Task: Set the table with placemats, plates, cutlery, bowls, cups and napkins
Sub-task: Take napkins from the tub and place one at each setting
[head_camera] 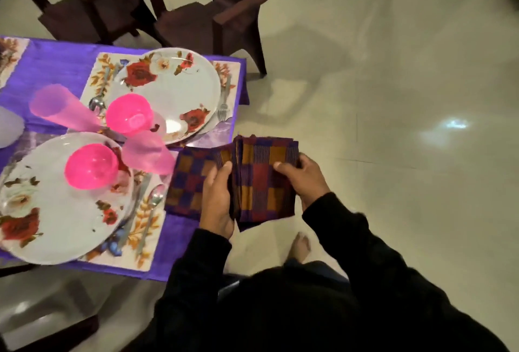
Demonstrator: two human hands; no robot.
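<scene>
Holding a stack of soft checked purple-and-orange cloth napkins (261, 180) at the worktop's (56, 62) right edge, left hand (217, 200) and right hand (302, 177) grip opposite sides; light, floppy, best pinched by folded edges.

Purple-orange checked napkins (264, 180), pink bowls (91, 166), rose-patterned plates (174, 93)

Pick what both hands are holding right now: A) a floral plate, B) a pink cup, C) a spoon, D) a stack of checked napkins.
D: the left hand and right hand both grip the stack of checked napkins beside the table edge.
</scene>
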